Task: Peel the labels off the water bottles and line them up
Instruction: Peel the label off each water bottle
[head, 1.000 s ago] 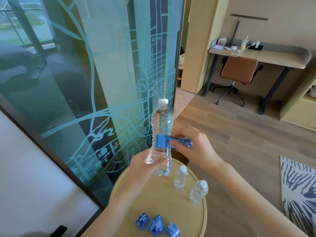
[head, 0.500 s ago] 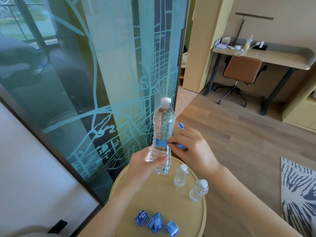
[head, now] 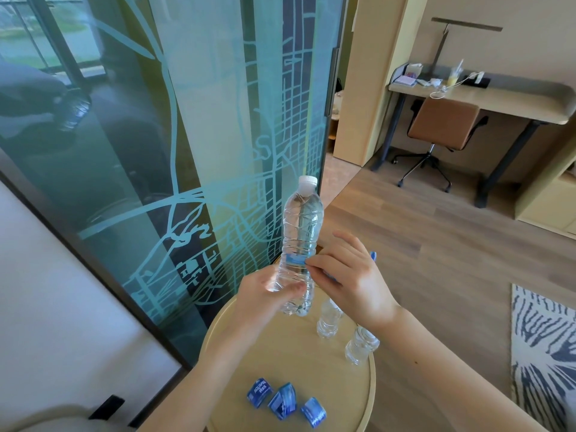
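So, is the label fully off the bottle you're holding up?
No, a patch of blue label is stuck to the middle of the bottle, and the right hand pinches its loose end.

Clear ribbed plastic bottle (head: 300, 232); glossy blue label (head: 294, 259); matt wood table (head: 290, 363); etched glass panel (head: 218, 120).

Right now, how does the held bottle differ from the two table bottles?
The held bottle is up in the left hand; the table bottles stand on the table. The held bottle carries a blue label, pinched by the right hand; the table bottles are bare. Both: clear plastic.
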A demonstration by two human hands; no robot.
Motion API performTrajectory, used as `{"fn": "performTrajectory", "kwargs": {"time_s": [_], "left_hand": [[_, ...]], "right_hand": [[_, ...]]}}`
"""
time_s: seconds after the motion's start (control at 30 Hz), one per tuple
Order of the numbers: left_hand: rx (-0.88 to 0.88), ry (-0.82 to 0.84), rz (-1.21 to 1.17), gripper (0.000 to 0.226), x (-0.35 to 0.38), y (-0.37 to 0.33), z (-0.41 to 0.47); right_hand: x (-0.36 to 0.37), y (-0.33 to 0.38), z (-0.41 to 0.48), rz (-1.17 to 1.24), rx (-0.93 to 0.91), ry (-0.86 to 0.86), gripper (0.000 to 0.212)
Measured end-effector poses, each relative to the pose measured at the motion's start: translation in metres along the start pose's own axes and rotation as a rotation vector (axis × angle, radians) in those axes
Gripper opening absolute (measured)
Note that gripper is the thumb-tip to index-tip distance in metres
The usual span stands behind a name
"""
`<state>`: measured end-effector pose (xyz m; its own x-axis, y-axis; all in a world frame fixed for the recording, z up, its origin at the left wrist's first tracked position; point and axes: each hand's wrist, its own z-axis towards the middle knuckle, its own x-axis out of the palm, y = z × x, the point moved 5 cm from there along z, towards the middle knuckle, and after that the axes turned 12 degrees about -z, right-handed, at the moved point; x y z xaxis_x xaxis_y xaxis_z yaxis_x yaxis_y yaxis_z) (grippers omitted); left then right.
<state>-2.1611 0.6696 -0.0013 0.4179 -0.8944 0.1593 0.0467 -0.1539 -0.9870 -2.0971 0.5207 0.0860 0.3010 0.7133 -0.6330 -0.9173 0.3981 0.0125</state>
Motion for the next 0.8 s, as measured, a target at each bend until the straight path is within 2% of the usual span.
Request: {"fn": "performTrajectory", "kwargs": {"time_s": [0.27, 0.4, 0.47, 0.53, 0.67, 0.8], "left_hand": [[-0.003, -0.015, -0.001, 0.011, -0.001, 0.004, -0.001], [0.049, 0.001, 0.047, 0.024, -0.002, 0.003, -0.003], [0.025, -0.010, 0.043, 0.020, -0.002, 0.004, -0.003], [-0.014, -0.037, 0.036, 0.028, -0.005, 0.008, -0.002], [-0.056, -0.051, -0.009, 0.037, -0.009, 0.010, -0.003], [-0.066, -0.049, -0.013, 0.040, -0.013, 0.009, -0.008]], "right_hand": [[0.001, 0.004, -0.006, 0.009, -0.034, 0.002, 0.005], [0.000, 0.007, -0.009, 0.021, -0.048, -0.010, 0.007], [-0.004, 0.010, -0.011, 0.047, -0.042, -0.034, 0.008], [-0.008, 0.011, -0.012, 0.082, -0.008, -0.056, 0.006], [-0.010, -0.001, -0.015, 0.247, 0.240, -0.026, 0.005], [0.001, -0.023, -0.028, 0.523, 0.722, 0.075, 0.026]]}}
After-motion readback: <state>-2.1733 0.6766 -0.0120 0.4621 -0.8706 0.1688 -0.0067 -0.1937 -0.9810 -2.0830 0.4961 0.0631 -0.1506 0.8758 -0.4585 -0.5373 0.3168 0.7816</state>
